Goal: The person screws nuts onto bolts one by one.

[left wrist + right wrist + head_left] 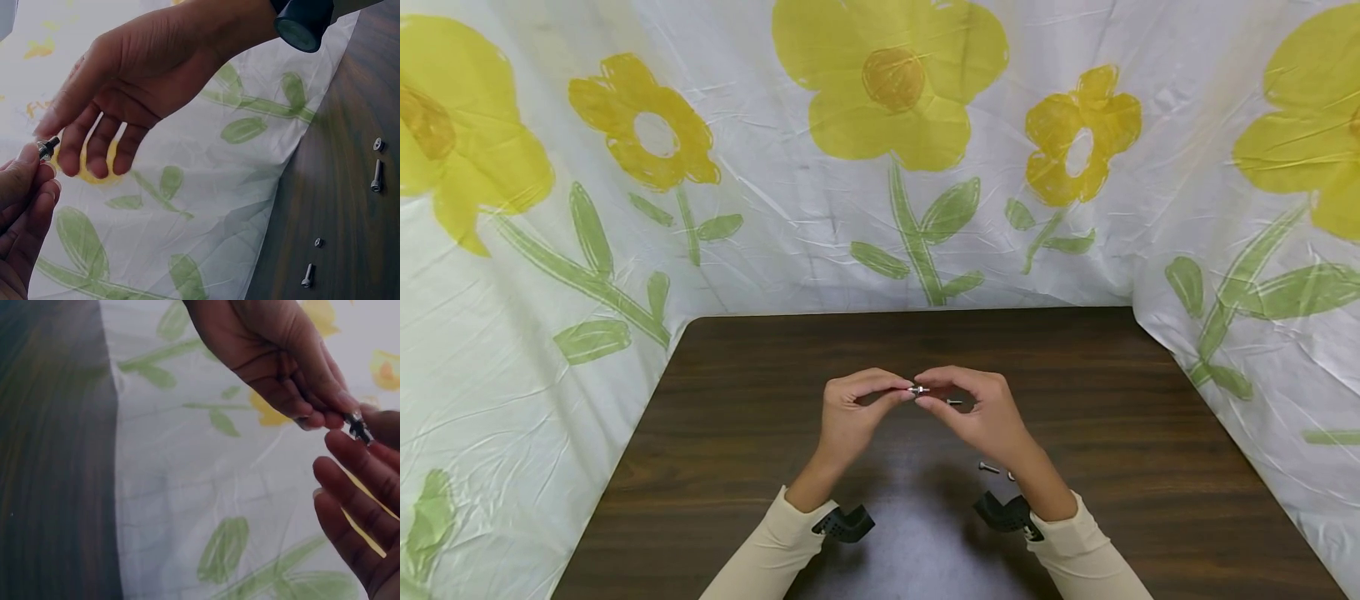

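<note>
Over the middle of the table, my left hand (847,412) pinches a small metal bolt (912,389) between thumb and index finger. A nut (921,389) sits around its shank, and the dark threaded end (55,142) points toward my right palm. The thumb and index fingertip of my right hand (981,408) lie on either side of the nut, grasping lightly; how firm the contact is stays unclear. Its other fingers spread loosely apart in the left wrist view. Fingers hide part of the bolt in every view.
On the dark wood table (760,350) lie a bolt (988,467) and a nut (379,144) beside it. Another bolt (308,275) lies with a nut (319,242) farther off. A flower-printed white cloth (820,225) hangs around the table. Each wrist bears a black camera (844,524).
</note>
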{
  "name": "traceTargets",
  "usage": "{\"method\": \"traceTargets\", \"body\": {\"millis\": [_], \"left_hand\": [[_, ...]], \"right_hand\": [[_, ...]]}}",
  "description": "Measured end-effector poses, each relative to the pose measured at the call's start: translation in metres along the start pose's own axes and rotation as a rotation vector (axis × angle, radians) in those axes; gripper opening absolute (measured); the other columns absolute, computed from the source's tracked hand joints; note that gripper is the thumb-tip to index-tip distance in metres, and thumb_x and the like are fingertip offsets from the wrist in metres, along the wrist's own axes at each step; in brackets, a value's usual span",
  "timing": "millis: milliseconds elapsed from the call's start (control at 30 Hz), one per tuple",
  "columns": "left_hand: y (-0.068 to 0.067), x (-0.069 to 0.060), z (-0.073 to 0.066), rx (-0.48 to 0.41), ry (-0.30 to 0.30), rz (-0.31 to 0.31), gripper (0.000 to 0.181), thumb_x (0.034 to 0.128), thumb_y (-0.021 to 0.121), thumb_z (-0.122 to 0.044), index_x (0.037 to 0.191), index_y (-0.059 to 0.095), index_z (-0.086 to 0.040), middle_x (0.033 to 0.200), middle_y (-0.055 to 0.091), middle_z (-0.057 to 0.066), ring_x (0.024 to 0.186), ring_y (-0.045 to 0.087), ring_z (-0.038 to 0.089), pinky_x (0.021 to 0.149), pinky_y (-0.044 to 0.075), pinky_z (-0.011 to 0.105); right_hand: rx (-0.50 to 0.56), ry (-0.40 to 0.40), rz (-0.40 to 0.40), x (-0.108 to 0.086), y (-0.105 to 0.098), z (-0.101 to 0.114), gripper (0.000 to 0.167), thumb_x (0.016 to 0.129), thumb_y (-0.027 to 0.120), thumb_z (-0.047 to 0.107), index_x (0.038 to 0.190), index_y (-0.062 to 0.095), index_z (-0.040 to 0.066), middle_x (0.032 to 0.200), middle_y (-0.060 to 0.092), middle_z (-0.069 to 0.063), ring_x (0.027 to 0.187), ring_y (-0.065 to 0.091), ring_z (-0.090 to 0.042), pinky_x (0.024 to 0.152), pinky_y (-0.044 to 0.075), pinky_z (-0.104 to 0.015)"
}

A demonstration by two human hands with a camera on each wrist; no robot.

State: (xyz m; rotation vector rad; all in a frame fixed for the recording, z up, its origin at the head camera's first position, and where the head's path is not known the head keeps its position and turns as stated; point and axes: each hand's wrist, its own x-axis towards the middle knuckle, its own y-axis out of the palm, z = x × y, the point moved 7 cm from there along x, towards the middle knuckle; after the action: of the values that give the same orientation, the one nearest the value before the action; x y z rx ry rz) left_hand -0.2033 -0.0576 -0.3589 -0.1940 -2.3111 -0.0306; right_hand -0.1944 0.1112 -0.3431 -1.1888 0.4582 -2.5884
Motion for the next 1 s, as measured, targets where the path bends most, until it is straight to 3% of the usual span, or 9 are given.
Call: {"method": "traceTargets", "body": {"millis": [133, 333, 500, 700, 1000], "left_hand": [[0.000, 0.000, 0.001, -0.005, 0.005, 0.005, 0.015, 0.0800, 0.079, 0.012, 0.090, 0.079, 0.000, 0.086, 0.075, 0.012, 0.079, 0.072, 0.021, 0.070, 0.060, 0.030], [0.000, 0.000, 0.001, -0.008, 0.010, 0.007, 0.016, 0.0796, 0.079, 0.012, 0.090, 0.079, 0.000, 0.086, 0.075, 0.012, 0.079, 0.072, 0.021, 0.069, 0.060, 0.031], [0.000, 0.001, 0.000, -0.007, 0.021, 0.006, 0.016, 0.0790, 0.079, 0.012, 0.089, 0.079, 0.000, 0.085, 0.075, 0.012, 0.079, 0.072, 0.022, 0.069, 0.060, 0.031], [0.000, 0.000, 0.000, -0.010, 0.032, 0.012, 0.016, 0.0775, 0.079, 0.014, 0.089, 0.079, 0.002, 0.084, 0.075, 0.013, 0.077, 0.071, 0.021, 0.069, 0.060, 0.031], [0.002, 0.000, -0.002, 0.005, 0.028, 0.005, 0.015, 0.0776, 0.081, 0.012, 0.088, 0.079, 0.001, 0.083, 0.075, 0.012, 0.076, 0.071, 0.020, 0.069, 0.059, 0.030]], "right_hand": [[0.017, -0.066, -0.001, 0.002, -0.001, 0.005, 0.031, 0.081, 0.081, -0.007, 0.108, 0.076, 0.006, 0.101, 0.076, -0.005, 0.087, 0.073, -0.016, 0.071, 0.060, -0.033], [-0.010, -0.076, 0.002, 0.003, -0.001, 0.006, 0.029, 0.081, 0.081, -0.007, 0.107, 0.077, 0.006, 0.101, 0.076, -0.005, 0.091, 0.074, -0.018, 0.077, 0.060, -0.029], [-0.022, -0.040, 0.015, 0.003, 0.000, 0.005, 0.024, 0.086, 0.078, -0.004, 0.105, 0.077, 0.009, 0.099, 0.076, -0.002, 0.088, 0.072, -0.014, 0.075, 0.057, -0.023], [-0.009, 0.023, 0.028, 0.000, 0.003, 0.001, 0.016, 0.091, 0.073, -0.001, 0.102, 0.076, 0.010, 0.091, 0.075, -0.003, 0.077, 0.070, -0.014, 0.067, 0.057, -0.024], [-0.030, 0.089, 0.051, -0.001, 0.006, -0.003, 0.021, 0.098, 0.065, 0.001, 0.088, 0.071, 0.018, 0.073, 0.064, 0.004, 0.065, 0.059, -0.010, 0.059, 0.052, -0.026]]}}
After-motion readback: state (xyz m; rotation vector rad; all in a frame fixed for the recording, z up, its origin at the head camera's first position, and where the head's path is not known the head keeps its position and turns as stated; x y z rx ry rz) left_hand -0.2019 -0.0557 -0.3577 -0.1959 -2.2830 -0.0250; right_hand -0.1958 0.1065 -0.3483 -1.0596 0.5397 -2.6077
